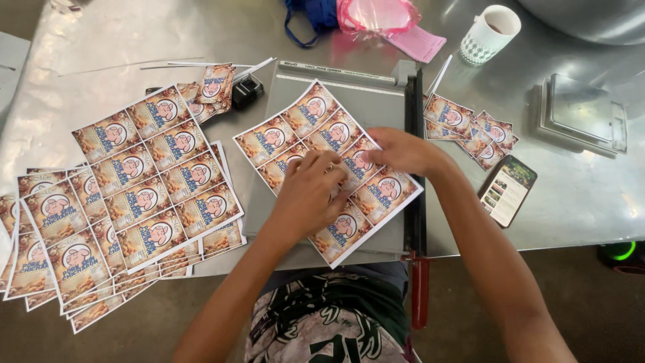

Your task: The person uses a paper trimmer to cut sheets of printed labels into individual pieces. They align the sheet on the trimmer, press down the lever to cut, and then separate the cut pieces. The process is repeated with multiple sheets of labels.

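A printed sheet of colourful labels (306,128) lies tilted on the grey paper cutter bed (376,101). My left hand (310,195) presses flat on the sheet's middle, fingers spread. My right hand (403,152) rests on the sheet's right edge beside the cutter's black blade arm (418,202), fingers curled on the paper. The blade arm lies down, and its red handle (420,292) sticks out over the table's front edge.
Stacks of uncut label sheets (144,178) cover the metal table's left side. Cut labels (470,128) pile up right of the cutter, near a phone (508,190). A white cup (489,33), pink bag (379,15) and grey tray (581,114) stand at the back.
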